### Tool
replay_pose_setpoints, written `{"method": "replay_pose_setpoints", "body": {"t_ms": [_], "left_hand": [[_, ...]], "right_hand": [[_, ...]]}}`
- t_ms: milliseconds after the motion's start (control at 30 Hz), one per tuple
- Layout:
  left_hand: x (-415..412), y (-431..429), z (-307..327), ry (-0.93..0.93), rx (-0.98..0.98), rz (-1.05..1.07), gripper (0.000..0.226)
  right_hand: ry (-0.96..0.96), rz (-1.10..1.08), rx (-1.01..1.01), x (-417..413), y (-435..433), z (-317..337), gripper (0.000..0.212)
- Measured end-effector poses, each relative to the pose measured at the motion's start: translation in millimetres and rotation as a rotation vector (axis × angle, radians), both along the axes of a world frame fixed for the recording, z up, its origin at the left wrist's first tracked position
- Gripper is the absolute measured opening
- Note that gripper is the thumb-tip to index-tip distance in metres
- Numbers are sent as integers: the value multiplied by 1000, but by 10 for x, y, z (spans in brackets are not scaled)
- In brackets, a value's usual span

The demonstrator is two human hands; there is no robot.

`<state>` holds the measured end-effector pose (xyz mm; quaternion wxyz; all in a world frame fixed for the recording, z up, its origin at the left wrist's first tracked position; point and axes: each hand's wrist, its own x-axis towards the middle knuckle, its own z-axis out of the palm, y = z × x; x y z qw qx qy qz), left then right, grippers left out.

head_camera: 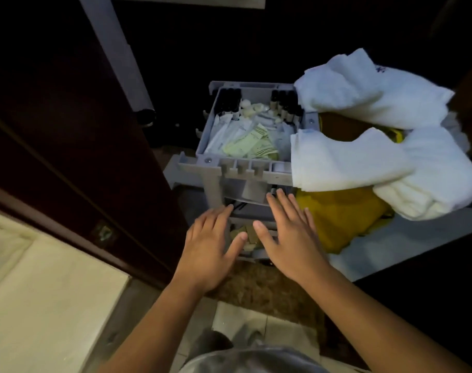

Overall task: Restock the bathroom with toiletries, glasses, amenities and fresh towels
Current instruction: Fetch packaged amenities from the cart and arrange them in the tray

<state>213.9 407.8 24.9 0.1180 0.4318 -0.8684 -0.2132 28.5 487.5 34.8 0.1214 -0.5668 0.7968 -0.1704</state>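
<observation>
A grey housekeeping cart [234,170] stands in front of me. Its top tray [202,135] holds small dark bottles [229,100], white sachets [229,130] and pale green packets [251,146]. White folded towels [345,160] lie draped over the cart's right side. My left hand [210,251] and my right hand [291,235] reach out side by side below the tray, palms down, fingers spread, holding nothing. Between them a lower shelf shows small brownish packets [245,235].
A dark wooden door [67,146] stands at the left, with a light tiled floor [41,292] below it. A yellow bag [342,216] hangs on the cart under the towels. The surroundings beyond the cart are dark.
</observation>
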Motion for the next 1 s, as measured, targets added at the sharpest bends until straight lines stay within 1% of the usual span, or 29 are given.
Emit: {"method": "replay_pose_setpoints", "body": {"t_ms": [133, 267, 367, 500, 567, 633, 767, 933, 1000], "left_hand": [[-173, -248, 56, -26, -44, -3, 72], [-363, -657, 116, -45, -34, 11, 65], [-515, -1038, 126, -39, -56, 17, 68], [-809, -1558, 137, -5, 14, 107, 64], [-957, -1804, 118, -8, -20, 118, 65], [-1094, -2058, 82, -56, -48, 124, 66], [-1294, -2491, -1, -209, -95, 114, 67], [-1438, -2906, -139, -442, -132, 86, 57], [-1485, -2988, -179, -503, -147, 69, 53]], "right_hand": [[14, 26, -17, -188, -238, 69, 73], [29, 52, -7, -330, -555, 92, 74], [16, 75, 18, -426, -825, 115, 72], [21, 87, 32, -558, -1263, 95, 68], [29, 82, 42, -627, -1504, 47, 70], [50, 81, 77, -698, -1775, -1, 73], [17, 86, 216, -807, -2314, -84, 68], [3, 82, 240, -923, -2813, -283, 57], [20, 82, 258, -967, -2956, -379, 55]]}}
